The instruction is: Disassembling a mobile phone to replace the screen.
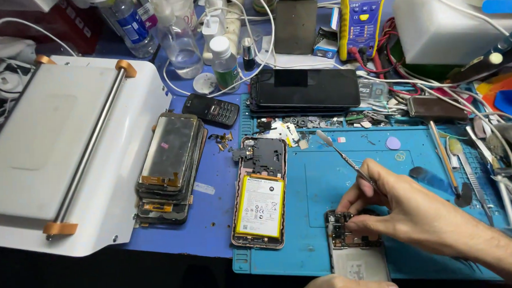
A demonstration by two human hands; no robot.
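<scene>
Item: opened phone (356, 254), near edge of blue mat (325, 181).
Right hand (394, 204): gripping metal spudger (344, 158), fingertips on the board.
Left hand (343, 286): steadying the lower edge; grip unclear.
Handling: light, stiff, likely fragile; hold by frame edges.

Bench contents around the blue work mat (325, 175)

An opened phone with yellow battery (260, 200) lies on the mat's left edge; a stack of screen panels (169, 164) sits just beside it. A white plate machine (57, 151) occupies the left. Behind: keypad phone (212, 110), dark tablet (304, 89), yellow multimeter (362, 21), clear bottles (178, 33).
</scene>
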